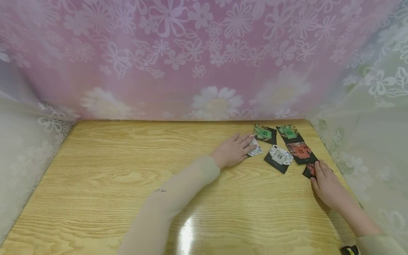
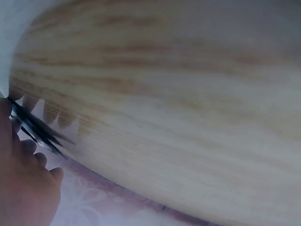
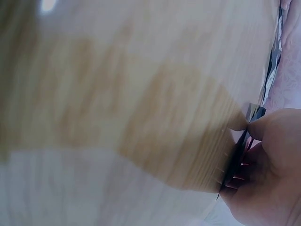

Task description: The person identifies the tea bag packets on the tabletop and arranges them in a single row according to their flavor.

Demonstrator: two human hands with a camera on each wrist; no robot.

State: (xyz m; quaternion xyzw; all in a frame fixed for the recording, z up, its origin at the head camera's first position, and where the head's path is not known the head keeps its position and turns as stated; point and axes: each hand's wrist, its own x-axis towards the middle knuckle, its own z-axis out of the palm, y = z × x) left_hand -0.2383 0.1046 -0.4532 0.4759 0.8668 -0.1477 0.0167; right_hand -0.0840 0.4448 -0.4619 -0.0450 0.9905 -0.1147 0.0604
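In the head view, my left hand [image 1: 234,150] lies with straight, slightly spread fingers over a white-and-black packet [image 1: 255,148], part of which is hidden beneath them. Over at the right, my right hand [image 1: 328,182] rests with fingers extended on a small red-and-black packet [image 1: 309,171] and covers most of it. The left wrist view shows the left hand [image 2: 28,183] beside dark packet edges [image 2: 40,129]. Seen from the right wrist, the thumb and fingers of the right hand [image 3: 277,165] touch a dark packet [image 3: 238,160] at the tabletop.
Near the hands lie a green packet [image 1: 265,134], another green packet [image 1: 290,132], a red packet [image 1: 301,152] touching it, and a white-and-black packet [image 1: 279,158]. The wooden table [image 1: 127,170] meets a floral curtain [image 1: 178,71] behind. A black item [image 1: 349,250] shows at the lower right.
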